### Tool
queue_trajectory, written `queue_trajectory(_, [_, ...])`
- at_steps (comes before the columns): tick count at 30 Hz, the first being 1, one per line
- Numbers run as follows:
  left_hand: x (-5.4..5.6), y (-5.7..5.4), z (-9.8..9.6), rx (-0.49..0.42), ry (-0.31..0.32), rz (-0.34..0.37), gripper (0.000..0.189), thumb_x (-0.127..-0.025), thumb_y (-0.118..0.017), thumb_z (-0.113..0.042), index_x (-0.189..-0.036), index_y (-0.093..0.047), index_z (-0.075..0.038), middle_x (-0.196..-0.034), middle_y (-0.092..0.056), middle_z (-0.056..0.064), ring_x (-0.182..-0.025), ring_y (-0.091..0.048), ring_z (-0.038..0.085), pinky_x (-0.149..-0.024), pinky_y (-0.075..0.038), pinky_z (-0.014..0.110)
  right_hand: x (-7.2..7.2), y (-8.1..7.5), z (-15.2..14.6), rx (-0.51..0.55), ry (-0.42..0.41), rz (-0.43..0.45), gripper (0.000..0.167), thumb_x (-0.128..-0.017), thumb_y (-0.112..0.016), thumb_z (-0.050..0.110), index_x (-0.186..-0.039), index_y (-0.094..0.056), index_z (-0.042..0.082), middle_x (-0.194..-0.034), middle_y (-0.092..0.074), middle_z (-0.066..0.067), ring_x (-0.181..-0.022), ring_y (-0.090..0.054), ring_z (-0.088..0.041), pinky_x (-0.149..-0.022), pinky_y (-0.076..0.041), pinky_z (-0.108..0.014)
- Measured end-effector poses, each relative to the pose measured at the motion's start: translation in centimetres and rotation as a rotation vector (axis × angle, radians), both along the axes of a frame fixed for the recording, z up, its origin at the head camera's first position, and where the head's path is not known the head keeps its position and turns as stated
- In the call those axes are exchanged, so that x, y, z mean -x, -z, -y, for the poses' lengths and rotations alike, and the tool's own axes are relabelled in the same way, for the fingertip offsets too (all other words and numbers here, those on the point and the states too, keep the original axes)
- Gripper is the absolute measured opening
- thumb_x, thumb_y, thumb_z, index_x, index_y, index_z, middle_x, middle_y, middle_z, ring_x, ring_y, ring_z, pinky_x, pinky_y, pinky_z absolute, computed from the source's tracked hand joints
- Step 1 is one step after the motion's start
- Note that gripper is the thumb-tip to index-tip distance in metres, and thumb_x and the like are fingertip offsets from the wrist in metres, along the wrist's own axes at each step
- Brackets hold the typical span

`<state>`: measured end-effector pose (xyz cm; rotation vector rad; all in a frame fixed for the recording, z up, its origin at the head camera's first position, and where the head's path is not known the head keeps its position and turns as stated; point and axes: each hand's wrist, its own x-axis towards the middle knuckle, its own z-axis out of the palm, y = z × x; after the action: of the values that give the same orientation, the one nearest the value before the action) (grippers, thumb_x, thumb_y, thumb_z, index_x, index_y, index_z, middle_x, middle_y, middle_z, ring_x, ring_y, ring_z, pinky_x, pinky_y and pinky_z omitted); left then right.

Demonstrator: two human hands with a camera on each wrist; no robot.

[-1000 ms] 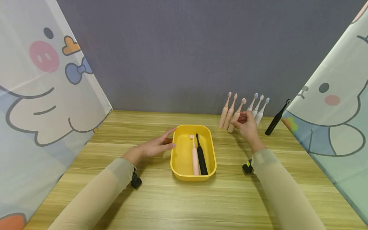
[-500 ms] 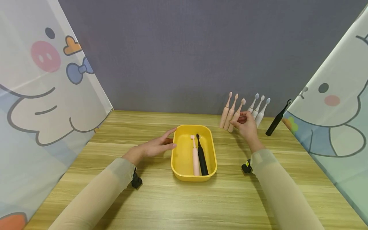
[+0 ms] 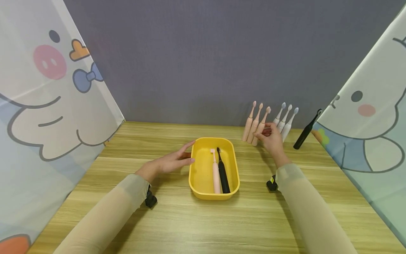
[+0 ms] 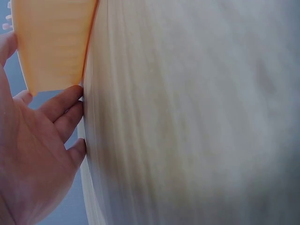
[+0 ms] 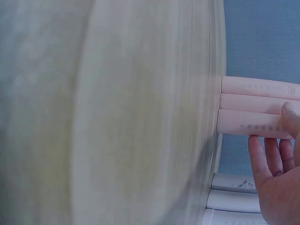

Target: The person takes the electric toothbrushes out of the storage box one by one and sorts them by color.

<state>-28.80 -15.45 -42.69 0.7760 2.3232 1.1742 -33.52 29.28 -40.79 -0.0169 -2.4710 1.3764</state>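
My right hand (image 3: pixel 273 141) pinches the handle of the nearest of three upright pink electric toothbrushes (image 3: pixel 261 126). In the right wrist view the thumb lies on one side of this handle (image 5: pixel 234 123) and the fingertips (image 5: pixel 255 143) on the other; its base is right at the tabletop. At the left wall of a yellow plastic tray (image 3: pixel 198 176), my left hand (image 3: pixel 171 162) touches with fingers extended, its thumb near the rim. A pink electric toothbrush (image 3: pixel 216 178) and a black one (image 3: pixel 223 176) lie side by side inside the tray, heads pointing away from me.
Two more pink toothbrushes (image 3: pixel 247 129) stand left of the pinched one. Behind and right of my right hand stand three white toothbrushes (image 3: pixel 287 129), partly hidden. Farther right is an upright black toothbrush (image 3: pixel 304 135). A grey panel (image 3: pixel 190 70) closes off the table's back.
The head of the pinched pink toothbrush sits very slightly higher than before. Both hands and the tray keep their places.
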Motion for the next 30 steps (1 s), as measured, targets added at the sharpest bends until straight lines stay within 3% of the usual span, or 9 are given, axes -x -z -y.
queue_trajectory(23, [-0.01,-0.22,0.07,0.003,0.015,-0.008,0.086,-0.113,-0.058,-0.053,-0.176,0.001,-0.044,-0.174,-0.041,0.020,-0.163,-0.040,0.038,-0.132,-0.032,0.065,0.05,-0.18,0.72,-0.011,0.010,0.053,0.060,-0.105,-0.078,0.024,-0.149,-0.048,-0.002,-0.131,-0.062,-0.026,-0.118,-0.063,-0.035,-0.075,-0.047,-0.011])
queue_trajectory(30, [0.02,-0.03,0.01,0.003,0.010,-0.005,0.087,-0.112,-0.058,-0.055,-0.176,0.001,-0.043,-0.174,-0.042,0.019,-0.163,-0.041,0.036,-0.132,-0.033,0.063,-0.08,-0.09,0.66,-0.014,0.006,0.046,0.063,-0.105,-0.078,0.023,-0.153,-0.046,-0.002,-0.137,-0.061,-0.028,-0.124,-0.062,-0.040,-0.093,-0.052,-0.028])
